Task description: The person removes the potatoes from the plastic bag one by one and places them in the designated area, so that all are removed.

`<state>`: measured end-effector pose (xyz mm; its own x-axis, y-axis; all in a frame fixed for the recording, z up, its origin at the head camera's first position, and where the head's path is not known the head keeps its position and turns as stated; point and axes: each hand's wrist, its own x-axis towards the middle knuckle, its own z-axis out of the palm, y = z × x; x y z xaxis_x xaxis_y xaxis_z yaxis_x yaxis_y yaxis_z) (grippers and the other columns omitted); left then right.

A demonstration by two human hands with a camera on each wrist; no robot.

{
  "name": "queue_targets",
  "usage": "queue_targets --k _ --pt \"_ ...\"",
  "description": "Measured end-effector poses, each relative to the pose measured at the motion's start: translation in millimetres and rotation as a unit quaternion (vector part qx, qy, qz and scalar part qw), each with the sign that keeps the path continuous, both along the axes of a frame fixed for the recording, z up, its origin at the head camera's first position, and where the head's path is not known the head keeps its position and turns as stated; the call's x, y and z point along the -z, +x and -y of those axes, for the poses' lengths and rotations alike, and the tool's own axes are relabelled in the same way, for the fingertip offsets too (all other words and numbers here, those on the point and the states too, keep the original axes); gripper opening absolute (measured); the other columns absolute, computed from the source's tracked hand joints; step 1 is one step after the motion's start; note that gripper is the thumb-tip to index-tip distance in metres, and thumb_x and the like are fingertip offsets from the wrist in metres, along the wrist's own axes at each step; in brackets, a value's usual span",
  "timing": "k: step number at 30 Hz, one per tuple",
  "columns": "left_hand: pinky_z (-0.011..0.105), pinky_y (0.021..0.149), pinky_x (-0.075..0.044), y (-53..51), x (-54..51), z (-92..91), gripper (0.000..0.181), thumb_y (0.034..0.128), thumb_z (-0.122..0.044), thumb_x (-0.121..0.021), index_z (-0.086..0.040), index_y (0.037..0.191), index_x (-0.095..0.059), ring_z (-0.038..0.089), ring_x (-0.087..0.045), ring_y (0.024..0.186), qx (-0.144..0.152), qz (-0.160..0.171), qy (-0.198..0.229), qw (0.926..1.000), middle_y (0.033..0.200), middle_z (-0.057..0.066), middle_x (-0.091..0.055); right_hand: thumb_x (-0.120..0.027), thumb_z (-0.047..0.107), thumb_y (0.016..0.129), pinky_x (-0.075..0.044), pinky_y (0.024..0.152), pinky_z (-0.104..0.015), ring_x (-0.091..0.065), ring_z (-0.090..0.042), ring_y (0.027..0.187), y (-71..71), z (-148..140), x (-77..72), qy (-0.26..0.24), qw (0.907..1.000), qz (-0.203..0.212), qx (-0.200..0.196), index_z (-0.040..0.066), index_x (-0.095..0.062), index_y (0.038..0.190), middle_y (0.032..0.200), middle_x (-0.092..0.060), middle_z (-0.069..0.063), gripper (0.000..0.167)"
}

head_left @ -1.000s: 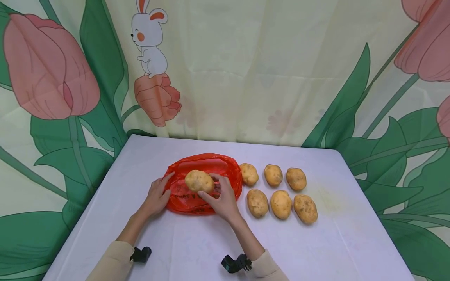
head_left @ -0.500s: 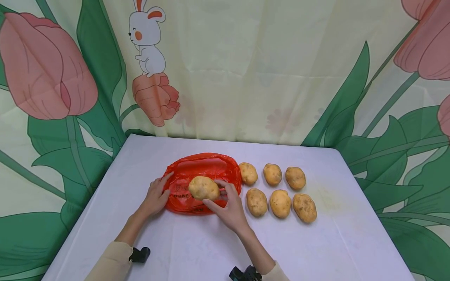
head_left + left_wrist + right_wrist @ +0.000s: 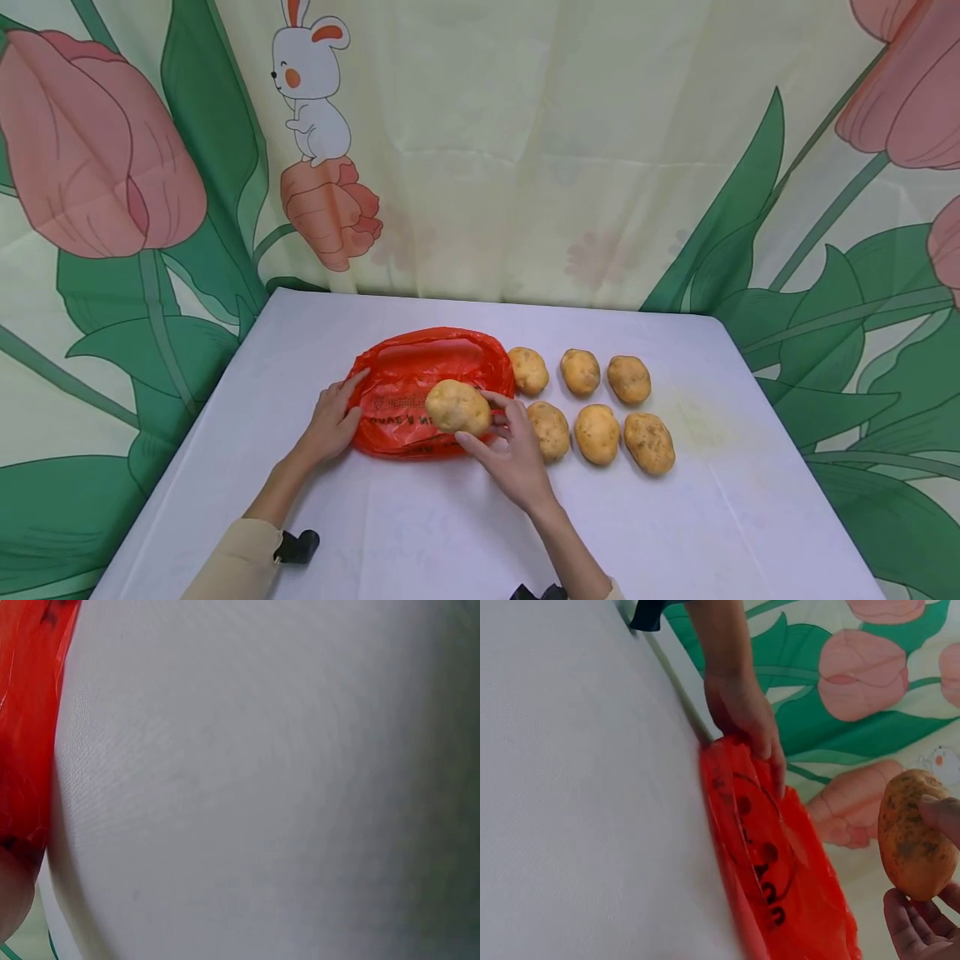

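A potato (image 3: 458,407) is in my right hand (image 3: 517,462), pinched between thumb and fingers. In the head view it appears over the right front part of an open red plastic bag (image 3: 397,354). The right wrist view shows the potato (image 3: 917,832) with brown patches, the thumb across its face and fingers beneath. At the bag's left rim, my left hand (image 3: 330,425) holds the edge, thumb and fingers on the red plastic. The left wrist view catches only a strip of the bag (image 3: 26,727) and part of a finger (image 3: 13,892).
Several more potatoes lie right of the bag in two rows, among them a front one (image 3: 597,435) and a back one (image 3: 580,372). The nearest back potato (image 3: 528,371) sits against the bag's side. A white-covered table (image 3: 420,533) ends at a printed curtain (image 3: 525,167).
My right hand has carried the potato rightward and slightly toward me, from the middle of the bag to its right front part. The left hand stays at the rim.
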<state>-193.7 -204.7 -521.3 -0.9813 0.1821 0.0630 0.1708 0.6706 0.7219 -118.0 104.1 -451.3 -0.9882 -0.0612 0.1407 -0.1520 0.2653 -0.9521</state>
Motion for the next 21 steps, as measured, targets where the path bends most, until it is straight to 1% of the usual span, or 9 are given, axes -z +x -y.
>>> queue_targets --k 3,7,11,15,17,21 --pt "0.066 0.102 -0.04 0.5 -0.7 0.2 0.065 0.0973 -0.008 -0.046 -0.012 0.16 -0.032 0.043 -0.036 0.129 0.001 0.004 0.001 1.0 0.148 0.029 -0.039 -0.086 0.026 0.084 -0.053 0.098 -0.033 -0.057 -0.023 0.11 2.6 -7.1 -2.0 0.001 0.9999 -0.004 0.009 0.022 -0.056 0.138 0.132 -0.055 0.001 0.062" --pt "0.067 0.103 -0.04 1.0 -1.8 0.2 0.065 0.0971 -0.008 -0.046 -0.012 0.16 -0.031 0.044 -0.035 0.13 0.002 0.007 -0.002 1.0 0.148 0.029 -0.038 -0.086 0.025 0.083 -0.054 0.096 -0.032 -0.058 -0.023 0.109 5.4 -18.0 -2.1 -0.009 0.9998 -0.007 0.018 0.019 -0.055 0.138 0.134 -0.055 0.001 0.063" --pt "0.066 0.102 -0.041 0.8 -2.7 0.1 0.065 0.0967 -0.008 -0.047 -0.012 0.16 -0.031 0.043 -0.036 0.13 -0.001 0.008 -0.007 0.9999 0.148 0.029 -0.038 -0.086 0.025 0.083 -0.053 0.098 -0.037 -0.058 -0.022 0.109 7.9 -29.3 -0.6 -0.006 0.9993 -0.011 0.036 0.019 -0.055 0.139 0.135 -0.054 0.0 0.064" --pt "0.065 0.102 -0.041 0.4 -3.1 -0.2 0.065 0.0972 -0.006 -0.046 -0.012 0.16 -0.032 0.043 -0.036 0.129 -0.003 0.008 -0.007 0.9999 0.148 0.029 -0.038 -0.086 0.026 0.083 -0.052 0.1 -0.043 -0.059 -0.021 0.11 10.6 -39.4 -1.1 -0.002 0.9982 -0.006 0.059 0.018 -0.054 0.14 0.135 -0.053 -0.002 0.065" --pt "0.065 0.102 -0.041 0.6 -3.5 -0.3 0.065 0.0973 -0.006 -0.046 -0.012 0.16 -0.031 0.042 -0.036 0.129 -0.003 0.009 -0.007 0.9999 0.148 0.028 -0.038 -0.086 0.026 0.083 -0.052 0.101 -0.041 -0.059 -0.02 0.111 12.0 -43.9 -2.3 -0.002 0.9976 0.003 0.069 0.018 -0.054 0.14 0.134 -0.052 -0.002 0.066" --pt "0.065 0.102 -0.042 1.3 -4.0 -1.0 0.064 0.0975 -0.008 -0.046 -0.012 0.16 -0.031 0.043 -0.036 0.129 -0.002 0.013 -0.007 0.9999 0.148 0.028 -0.038 -0.086 0.024 0.084 -0.051 0.098 -0.026 -0.059 -0.02 0.111 13.9 -53.2 -3.2 -0.006 0.9963 0.012 0.085 0.015 -0.052 0.142 0.136 -0.052 -0.004 0.068"
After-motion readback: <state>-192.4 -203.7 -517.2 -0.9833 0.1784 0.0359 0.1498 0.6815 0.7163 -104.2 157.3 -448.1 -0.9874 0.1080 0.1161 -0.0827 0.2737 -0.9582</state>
